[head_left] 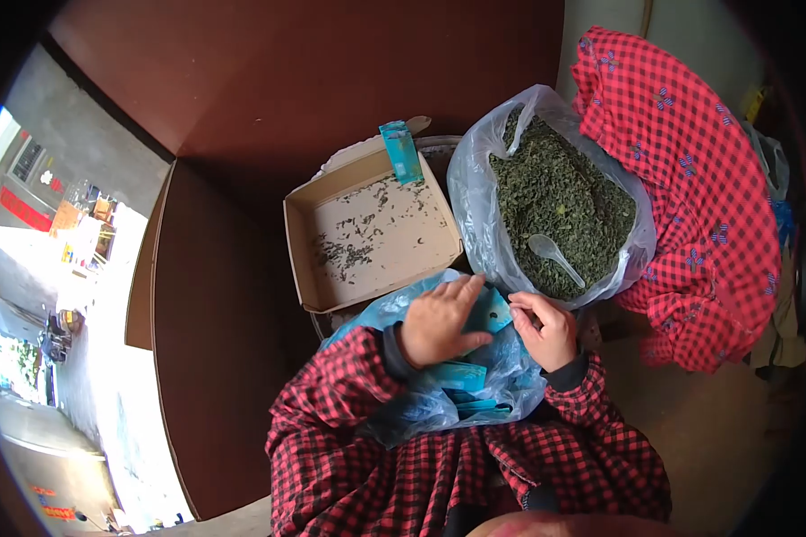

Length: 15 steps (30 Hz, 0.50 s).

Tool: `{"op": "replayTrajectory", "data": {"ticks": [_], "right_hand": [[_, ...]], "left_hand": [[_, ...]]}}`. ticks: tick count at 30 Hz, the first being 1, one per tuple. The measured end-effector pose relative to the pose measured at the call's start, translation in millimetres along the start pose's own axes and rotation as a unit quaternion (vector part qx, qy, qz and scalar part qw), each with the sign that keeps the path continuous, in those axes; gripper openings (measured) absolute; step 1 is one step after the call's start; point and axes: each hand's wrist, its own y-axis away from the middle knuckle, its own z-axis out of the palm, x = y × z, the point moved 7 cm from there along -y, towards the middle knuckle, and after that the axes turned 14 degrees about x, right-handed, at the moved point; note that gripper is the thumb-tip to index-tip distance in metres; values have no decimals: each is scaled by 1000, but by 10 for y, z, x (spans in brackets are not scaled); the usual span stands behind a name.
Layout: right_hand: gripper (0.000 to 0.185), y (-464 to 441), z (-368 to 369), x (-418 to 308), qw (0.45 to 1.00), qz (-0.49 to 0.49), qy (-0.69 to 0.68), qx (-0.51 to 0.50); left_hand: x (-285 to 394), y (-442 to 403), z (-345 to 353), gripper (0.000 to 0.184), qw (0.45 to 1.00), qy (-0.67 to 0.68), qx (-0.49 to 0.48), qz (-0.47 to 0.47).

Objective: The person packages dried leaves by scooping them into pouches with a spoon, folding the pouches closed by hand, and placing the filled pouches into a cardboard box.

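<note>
My left hand (441, 324) is held palm down over a pale blue plastic bag (403, 300) on my lap, its fingers stretched out and the thumb apart. Under its fingertips lies a small teal packet (491, 313). My right hand (546, 333) has thumb and forefinger bent together at that packet's right edge, pinching it. More teal packets (464, 376) rest lower in the bag. Beyond my hands, a large clear bag of dried green leaves (564, 197) stands open, a clear plastic spoon (555, 258) lying on the leaves.
A shallow cardboard box (381, 233) with scattered leaf bits holds an upright teal pouch (401, 152) at its back edge. Red checked cloth (690, 197) hangs at the right. A tall brown board (219, 331) stands left, with a bright doorway area beyond.
</note>
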Motion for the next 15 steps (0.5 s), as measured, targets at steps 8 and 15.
{"op": "replayTrajectory", "data": {"ticks": [8, 15], "right_hand": [[23, 146, -159, -399, 993, 32, -114, -9], [21, 253, -391, -377, 980, 56, -174, 74]], "left_hand": [[127, 266, 127, 92, 999, -25, -9, -42], [480, 199, -236, 98, 964, 155, 215, -35]]}}
